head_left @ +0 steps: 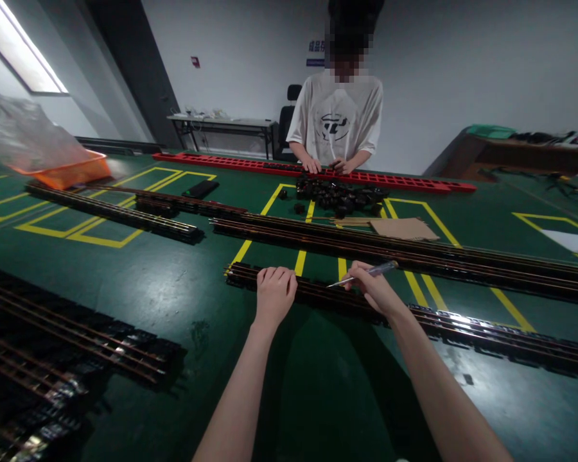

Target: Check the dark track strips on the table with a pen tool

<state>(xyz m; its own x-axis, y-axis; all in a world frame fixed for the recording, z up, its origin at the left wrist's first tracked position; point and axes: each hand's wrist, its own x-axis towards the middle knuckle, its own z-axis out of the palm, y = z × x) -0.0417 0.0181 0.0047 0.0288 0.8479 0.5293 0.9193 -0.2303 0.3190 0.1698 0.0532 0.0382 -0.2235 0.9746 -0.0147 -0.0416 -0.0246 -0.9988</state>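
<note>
My left hand point(277, 285) is curled over a long black strip with copper-coloured rods point(462, 324), close to its left end. In my right hand point(368, 285) is a screwdriver point(383, 268) with a clear handle, its thin metal shaft pointing left. The screwdriver's tip is at the top of the strip, a short way right of my left hand; whether it touches cannot be made out. The strip runs off to the right beneath my right wrist.
Beyond lies a longer row of black strips point(414, 253), with cardboard point(404, 228) and a pile of black parts point(340, 196) behind. Across the table a person point(337, 122) works at a red frame point(414, 184). More strips point(77, 327) lie left, an orange basket point(72, 172) further back.
</note>
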